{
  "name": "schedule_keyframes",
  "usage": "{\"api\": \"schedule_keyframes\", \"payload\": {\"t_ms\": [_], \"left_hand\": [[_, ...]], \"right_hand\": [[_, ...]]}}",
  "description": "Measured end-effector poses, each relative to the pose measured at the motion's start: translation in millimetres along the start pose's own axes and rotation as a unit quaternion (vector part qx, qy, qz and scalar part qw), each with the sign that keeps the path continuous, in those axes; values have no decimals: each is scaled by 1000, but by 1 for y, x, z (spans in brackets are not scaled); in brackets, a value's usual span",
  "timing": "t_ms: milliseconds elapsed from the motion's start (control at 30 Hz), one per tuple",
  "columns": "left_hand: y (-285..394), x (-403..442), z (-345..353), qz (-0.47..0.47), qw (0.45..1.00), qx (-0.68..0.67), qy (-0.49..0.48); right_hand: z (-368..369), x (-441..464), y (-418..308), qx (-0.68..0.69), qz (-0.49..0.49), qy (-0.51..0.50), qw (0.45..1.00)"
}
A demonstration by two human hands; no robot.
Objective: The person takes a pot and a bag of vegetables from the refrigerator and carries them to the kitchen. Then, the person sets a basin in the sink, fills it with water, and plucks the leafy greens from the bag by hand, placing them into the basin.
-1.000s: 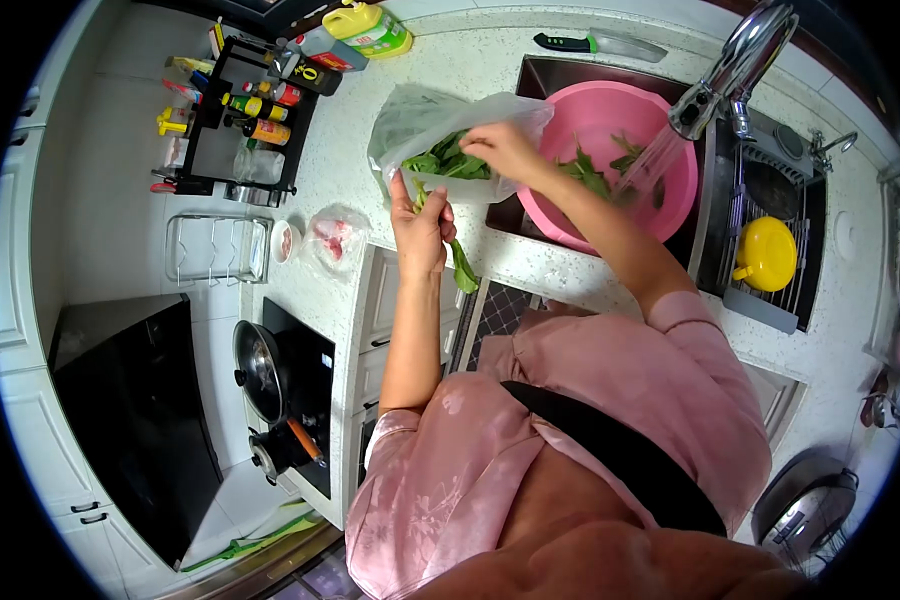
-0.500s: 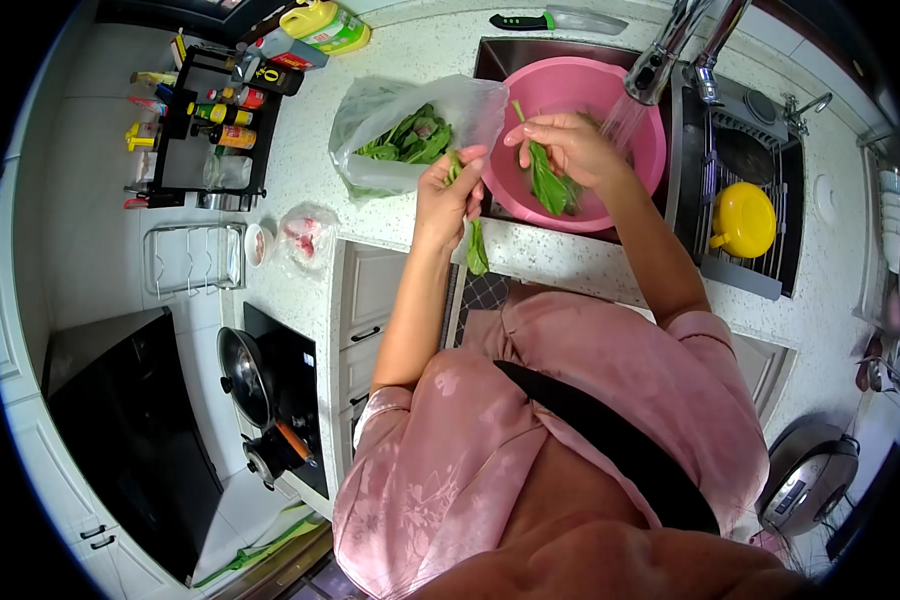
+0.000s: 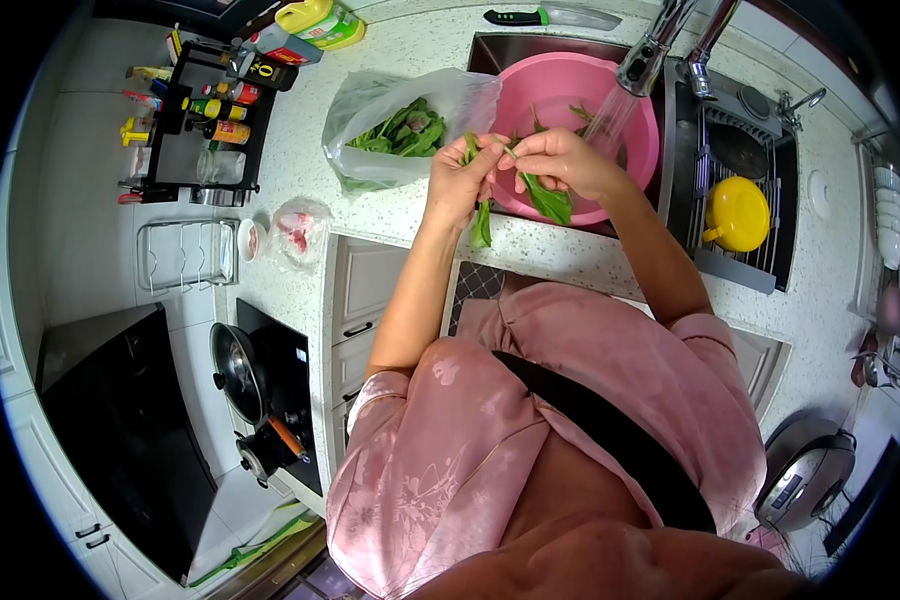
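Note:
My left hand (image 3: 460,185) is closed round green leafy stems, with a leaf (image 3: 481,226) hanging below it. Touching it at the fingertips, my right hand (image 3: 562,163) pinches the stem of another green leaf (image 3: 547,200) at the near rim of the pink basin (image 3: 643,165). Water runs from the faucet (image 3: 642,68) into the basin, where some leaves lie. To the left, an open plastic bag (image 3: 355,122) holds a heap of green leaves (image 3: 408,130) on the counter.
Behind the basin lies a knife (image 3: 570,16). A yellow pot (image 3: 738,214) sits on the rack at right. A bagged reddish item (image 3: 298,232) and small bowl (image 3: 251,240) are left, beyond them a bottle rack (image 3: 205,120). A pan (image 3: 238,372) stands on the stove.
My right hand went from the bag to over the basin, took hold of a leaf, then moved left to meet my left hand. The whole view has shifted slightly.

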State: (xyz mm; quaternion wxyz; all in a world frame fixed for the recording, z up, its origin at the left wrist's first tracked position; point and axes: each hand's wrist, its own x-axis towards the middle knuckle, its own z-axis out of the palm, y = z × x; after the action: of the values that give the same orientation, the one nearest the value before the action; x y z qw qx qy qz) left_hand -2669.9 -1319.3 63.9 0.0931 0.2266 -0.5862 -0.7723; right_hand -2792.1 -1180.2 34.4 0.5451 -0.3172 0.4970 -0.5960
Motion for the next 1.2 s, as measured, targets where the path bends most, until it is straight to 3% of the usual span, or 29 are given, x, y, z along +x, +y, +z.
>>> {"api": "schedule_keyframes", "payload": {"t_ms": [133,233,267,333,433,567,600,833,967,1033,1100,1200], "left_hand": [[-6,2,-10,13,999,-30,22],[-7,2,-15,9,998,-53,25],[-7,2,-18,8,997,-83,0],[-9,2,-23,8,993,-111,-26],[-12,1,-30,21,985,-154,-80],[-21,3,-39,20,960,-247,-134],[-23,3,-41,20,950,-271,-151],[-25,-9,-40,7,959,-256,-124],[-31,-11,-35,-7,982,-179,-55],[-33,-11,-32,-2,989,-145,-26],[-32,-12,-27,18,997,-35,70],[-30,-13,-21,17,997,16,78]], "right_hand": [[8,-7,13,-10,-60,63,996],[3,-8,19,-12,-59,11,998],[2,-9,19,-11,-59,11,998],[-1,-11,19,125,8,20,992],[3,-13,15,33,-14,6,999],[14,-13,14,75,-9,-3,997],[18,-12,15,51,-44,17,998],[21,-7,25,-19,-88,52,995],[21,1,42,5,-90,24,996],[25,4,48,-16,-160,96,982],[24,0,37,-31,-138,113,983],[21,-1,32,-80,-96,125,984]]}}
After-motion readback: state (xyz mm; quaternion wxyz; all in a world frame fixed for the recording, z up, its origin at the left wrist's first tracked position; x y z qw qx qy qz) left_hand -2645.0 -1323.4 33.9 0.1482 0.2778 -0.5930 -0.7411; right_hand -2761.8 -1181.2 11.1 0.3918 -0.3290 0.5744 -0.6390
